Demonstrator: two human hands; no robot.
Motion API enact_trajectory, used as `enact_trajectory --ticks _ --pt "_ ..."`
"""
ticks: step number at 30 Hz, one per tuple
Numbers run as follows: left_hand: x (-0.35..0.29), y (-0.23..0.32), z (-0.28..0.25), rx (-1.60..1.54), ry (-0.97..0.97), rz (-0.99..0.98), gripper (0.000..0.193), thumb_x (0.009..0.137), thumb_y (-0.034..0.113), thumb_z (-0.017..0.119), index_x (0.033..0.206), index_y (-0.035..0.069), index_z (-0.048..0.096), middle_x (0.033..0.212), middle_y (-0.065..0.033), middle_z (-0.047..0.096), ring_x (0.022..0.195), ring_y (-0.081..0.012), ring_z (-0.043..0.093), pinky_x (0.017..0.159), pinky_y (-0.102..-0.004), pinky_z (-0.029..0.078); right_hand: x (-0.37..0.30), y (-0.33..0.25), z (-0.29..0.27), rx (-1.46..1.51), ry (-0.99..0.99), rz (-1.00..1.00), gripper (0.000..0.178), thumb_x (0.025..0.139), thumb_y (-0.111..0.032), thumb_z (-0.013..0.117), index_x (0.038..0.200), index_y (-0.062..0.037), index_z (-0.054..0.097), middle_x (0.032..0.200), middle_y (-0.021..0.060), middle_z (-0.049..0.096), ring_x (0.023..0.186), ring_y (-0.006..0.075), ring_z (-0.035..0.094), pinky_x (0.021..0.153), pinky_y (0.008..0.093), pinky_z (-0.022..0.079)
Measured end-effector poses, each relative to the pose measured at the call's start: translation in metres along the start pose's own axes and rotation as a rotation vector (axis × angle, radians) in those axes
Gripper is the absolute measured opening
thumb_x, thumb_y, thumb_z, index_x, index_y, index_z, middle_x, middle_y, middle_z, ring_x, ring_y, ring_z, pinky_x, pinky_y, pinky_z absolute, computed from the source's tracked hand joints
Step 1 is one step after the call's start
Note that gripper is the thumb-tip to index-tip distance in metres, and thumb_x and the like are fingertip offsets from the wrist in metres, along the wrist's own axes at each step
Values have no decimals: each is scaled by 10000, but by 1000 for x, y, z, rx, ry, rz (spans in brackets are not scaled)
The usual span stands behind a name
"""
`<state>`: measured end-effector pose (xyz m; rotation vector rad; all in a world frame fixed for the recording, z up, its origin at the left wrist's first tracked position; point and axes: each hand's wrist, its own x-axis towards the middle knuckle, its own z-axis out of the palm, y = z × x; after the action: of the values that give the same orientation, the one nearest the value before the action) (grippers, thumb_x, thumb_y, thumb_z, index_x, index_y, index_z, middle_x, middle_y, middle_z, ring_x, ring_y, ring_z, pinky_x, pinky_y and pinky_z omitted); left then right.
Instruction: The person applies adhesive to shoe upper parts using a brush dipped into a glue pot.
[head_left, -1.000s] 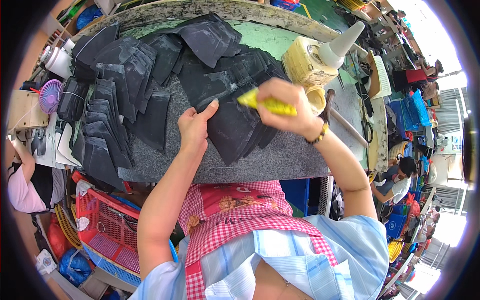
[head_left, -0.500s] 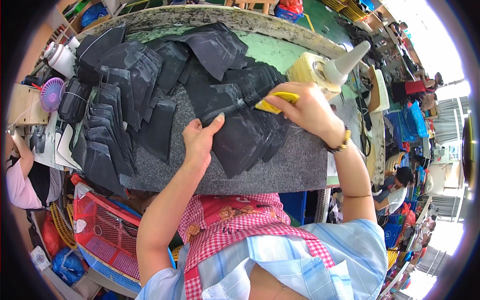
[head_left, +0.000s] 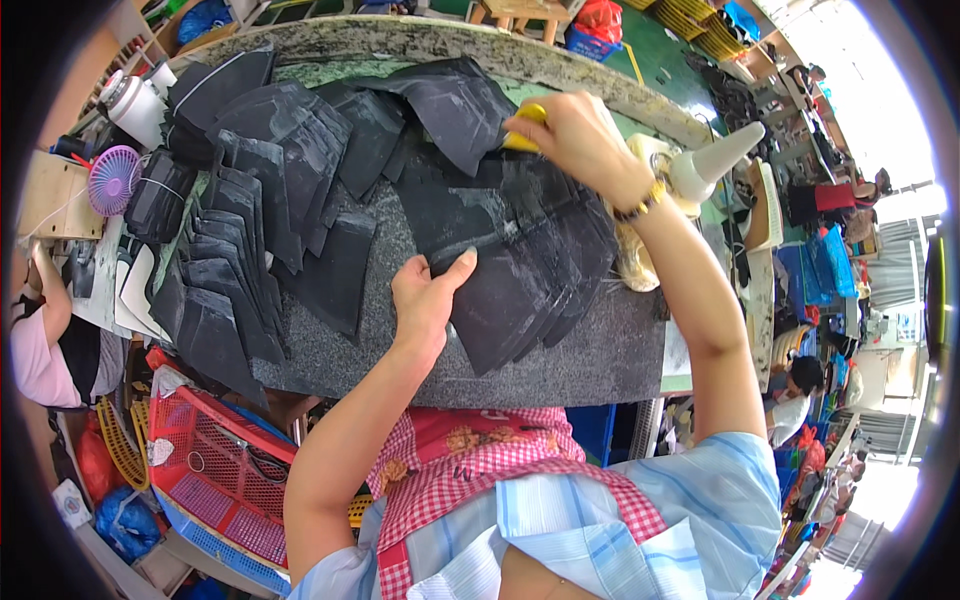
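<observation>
Under my left hand [head_left: 428, 300] lies a fanned stack of black sheet pieces [head_left: 500, 300], its edge pinched between thumb and fingers. The pieces overlap and carry pale streaks along their edges. My right hand [head_left: 580, 145] grips a yellow flat tool [head_left: 526, 128], probably a scraper, raised over the far end of that stack, beside another black pile [head_left: 440, 105]. My fingers cover part of the tool. To the right of the stack stands a cream container [head_left: 655, 160] with a pale cone-shaped nozzle [head_left: 712, 165] leaning out.
More fanned black pieces [head_left: 235, 270] cover the left of the grey board [head_left: 400, 375]. Beyond them are a small purple fan [head_left: 115, 180] and a white flask [head_left: 133, 108]. A red plastic basket [head_left: 215, 460] sits below the table's left edge. Another person's arm [head_left: 52, 295] shows at far left.
My right hand has moved farther away across the stack with the yellow tool. My left hand stays on the same pieces. The whole view has shifted slightly.
</observation>
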<state>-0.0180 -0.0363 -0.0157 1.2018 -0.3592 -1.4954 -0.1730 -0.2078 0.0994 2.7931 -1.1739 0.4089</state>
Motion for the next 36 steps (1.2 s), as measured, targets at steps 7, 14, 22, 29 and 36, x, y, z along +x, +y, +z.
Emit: enact_trajectory --ticks 7,14,22,29,36 --pt "-1 -5 -2 38 51 21 355 810 107 776 1038 -76 573 990 -151 665 871 -183 656 786 -283 519 -61 -12 -26 611 -127 56 171 727 -216 699 722 -45 710 647 102 662 599 240 648 626 319 521" --pt "0 0 4 138 116 7 388 785 142 806 1031 -65 588 981 -138 667 872 -189 655 790 -286 517 -72 -3 -39 569 -152 4 150 706 -182 695 695 -33 683 660 81 672 618 206 651 608 305 507" --pt "-3 3 4 39 33 -1 337 785 120 800 997 -35 590 974 -124 665 856 -180 653 782 -283 526 -94 -35 -22 576 1 -72 134 738 -99 690 832 -11 653 779 56 659 723 175 625 674 310 504" --pt "-57 9 6 -16 -133 221 346 812 37 747 1099 -32 567 1087 -92 648 988 -157 612 911 -288 470 -167 10 -81 926 84 334 97 829 -58 647 843 32 679 814 22 665 756 70 577 688 229 459" --pt "-2 131 24 -121 -354 449 292 871 61 682 1137 -11 586 1149 -103 641 1036 -182 621 936 -322 480 -228 33 -83 1001 197 602 156 860 -115 640 856 37 673 754 -25 618 686 30 500 613 191 396"
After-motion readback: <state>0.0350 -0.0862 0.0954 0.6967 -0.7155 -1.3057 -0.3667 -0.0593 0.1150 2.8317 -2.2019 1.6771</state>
